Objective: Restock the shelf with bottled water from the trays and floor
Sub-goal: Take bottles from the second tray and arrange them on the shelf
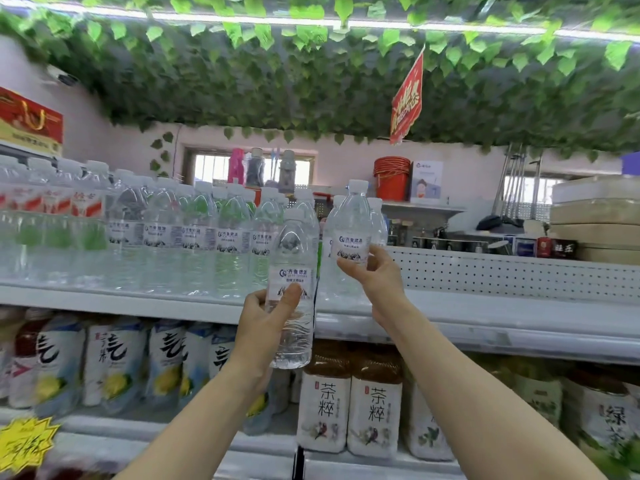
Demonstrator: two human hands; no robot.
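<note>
My left hand (266,317) grips a clear water bottle (294,258) with a white label, held upright in front of the top shelf's edge. My right hand (372,271) holds a second such bottle (351,233) by its label, higher and to the right, over the top shelf (173,303). Rows of the same white-capped bottled water (194,237) stand on that shelf to the left of both hands. One or two more bottles stand just behind the right-hand bottle.
To the right the top shelf is bare in front of a white perforated back panel (502,271). The shelf below holds tea bottles (349,407) and lemon drink bottles (114,362). Green fake vines hang overhead. A red bucket (391,178) and boxes sit behind.
</note>
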